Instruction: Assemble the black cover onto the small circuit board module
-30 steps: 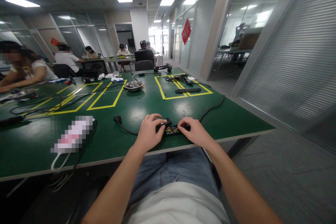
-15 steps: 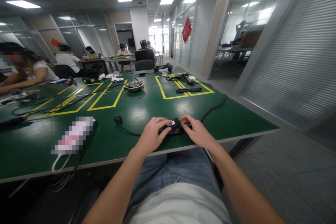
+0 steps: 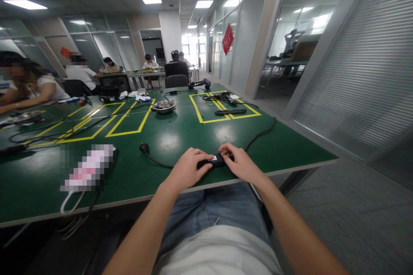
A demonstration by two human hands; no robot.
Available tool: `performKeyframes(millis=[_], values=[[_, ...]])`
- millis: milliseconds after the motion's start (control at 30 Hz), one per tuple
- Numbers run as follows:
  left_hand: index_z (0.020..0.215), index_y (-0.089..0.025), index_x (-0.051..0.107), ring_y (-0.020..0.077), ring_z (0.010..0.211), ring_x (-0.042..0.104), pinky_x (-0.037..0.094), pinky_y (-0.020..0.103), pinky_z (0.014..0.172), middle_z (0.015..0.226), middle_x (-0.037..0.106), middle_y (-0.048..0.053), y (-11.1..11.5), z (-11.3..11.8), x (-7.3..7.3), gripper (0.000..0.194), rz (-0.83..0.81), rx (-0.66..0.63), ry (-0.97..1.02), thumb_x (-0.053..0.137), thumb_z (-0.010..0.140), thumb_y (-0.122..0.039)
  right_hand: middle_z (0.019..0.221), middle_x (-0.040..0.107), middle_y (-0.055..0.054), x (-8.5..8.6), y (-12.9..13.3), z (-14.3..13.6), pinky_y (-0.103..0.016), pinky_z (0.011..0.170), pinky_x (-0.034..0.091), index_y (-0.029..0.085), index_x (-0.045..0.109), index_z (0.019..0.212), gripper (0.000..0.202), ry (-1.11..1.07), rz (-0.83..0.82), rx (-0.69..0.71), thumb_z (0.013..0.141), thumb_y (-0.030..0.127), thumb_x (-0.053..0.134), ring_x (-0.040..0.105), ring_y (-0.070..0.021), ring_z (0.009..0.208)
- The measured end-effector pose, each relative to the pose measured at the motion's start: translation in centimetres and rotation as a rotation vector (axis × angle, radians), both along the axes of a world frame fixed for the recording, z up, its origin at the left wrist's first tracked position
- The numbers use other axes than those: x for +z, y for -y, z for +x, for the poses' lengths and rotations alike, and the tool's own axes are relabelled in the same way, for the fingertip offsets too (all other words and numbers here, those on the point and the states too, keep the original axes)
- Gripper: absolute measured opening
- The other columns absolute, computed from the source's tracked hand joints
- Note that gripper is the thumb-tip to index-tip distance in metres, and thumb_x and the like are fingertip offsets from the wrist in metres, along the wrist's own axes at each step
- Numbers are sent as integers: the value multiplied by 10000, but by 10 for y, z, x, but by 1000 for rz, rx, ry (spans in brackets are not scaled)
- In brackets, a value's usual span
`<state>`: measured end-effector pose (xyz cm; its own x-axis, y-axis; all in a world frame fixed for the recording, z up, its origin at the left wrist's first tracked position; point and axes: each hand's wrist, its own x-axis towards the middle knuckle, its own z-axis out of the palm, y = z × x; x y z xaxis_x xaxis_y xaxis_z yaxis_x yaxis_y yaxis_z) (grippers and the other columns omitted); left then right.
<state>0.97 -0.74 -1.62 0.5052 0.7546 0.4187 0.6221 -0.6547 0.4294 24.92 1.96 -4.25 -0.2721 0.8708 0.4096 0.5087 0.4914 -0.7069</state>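
Note:
A black power adapter (image 3: 219, 160) with a white label lies at the table's near edge, between my two hands. My left hand (image 3: 190, 166) grips its left part, thumb on the near side and fingers over the top. At the other end, my right hand (image 3: 239, 161) has its fingers bent and closed on the adapter's right end. From the left side runs a cord ending in a black plug (image 3: 144, 148). A black cable (image 3: 263, 134) leads away to the right. My fingers hide both ends of the adapter.
On the green table (image 3: 303, 148) stand a metal bowl (image 3: 164, 106), a black bar (image 3: 230, 112) and tangled cables (image 3: 216, 97) within yellow tape. A blurred-out pink item (image 3: 90, 165) with a white cord lies left. Co-workers sit beyond, one person (image 3: 41, 86) at far left.
The adapter's near side showed coloured inner parts before; now its black casing faces me and it sits flatter. Both hands stay on it, with the right fingers slightly shifted.

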Motion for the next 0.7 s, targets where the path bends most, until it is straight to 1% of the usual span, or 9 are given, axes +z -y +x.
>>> performKeyframes(millis=[200,367,533,700], values=[[1225,-244,819,258,1063,702,564,406,983,1138,819,68,2,0,4,232,-43,14,23,738,1007,-246,889,745,-18,-1,1,1,-337,821,509,247,653,957,120,25,32,-3,916,167,573,696,-215,835],[1221,-256,814,260,1081,700,564,406,991,1147,811,68,0,-1,1,241,-40,7,37,753,989,-242,893,737,-28,-1,1,-1,-356,832,502,242,638,952,106,45,19,-13,916,183,558,695,-226,847],[1212,-244,795,266,1098,700,564,423,1016,1167,808,75,0,-1,0,214,-37,-3,39,723,1013,-269,888,740,-26,-1,1,-1,-347,822,500,244,638,952,101,44,35,-16,915,186,565,693,-224,841],[1265,-244,750,259,1065,715,586,411,997,1170,800,77,-1,-4,0,246,-33,67,109,683,1032,-287,876,744,-22,-1,0,-2,-340,818,495,245,654,937,97,64,49,-39,909,181,586,690,-224,841]])
